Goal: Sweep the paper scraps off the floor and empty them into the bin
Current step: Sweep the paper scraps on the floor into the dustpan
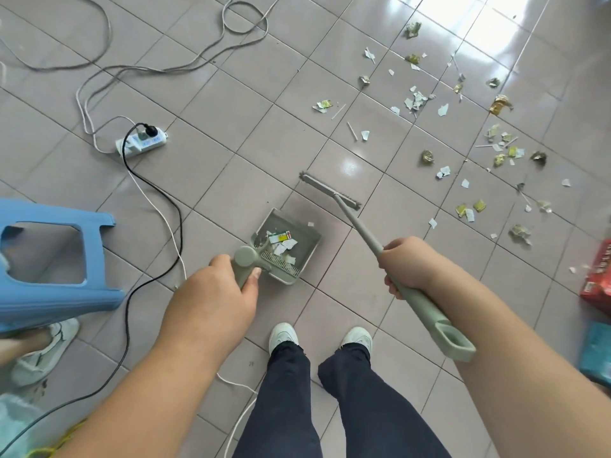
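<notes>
My left hand [218, 289] grips the handle of a grey-green dustpan [310, 238] that sits on the tiled floor in front of my feet. Several white and printed paper scraps [281, 242] lie inside the pan. My right hand [405, 264] grips the long handle of a matching broom; the broom's head [329, 190] rests on the floor just beyond the pan. Many more paper scraps and crumpled yellow-green wrappers [463, 133] are scattered over the tiles to the far right. No bin is in view.
A white power strip [140, 143] with black and white cables [155, 206] trailing across the floor lies at left. A blue plastic stool [49, 259] stands at the left edge beside another person's shoe [46, 348]. Red and teal packages [598, 285] lie at the right edge.
</notes>
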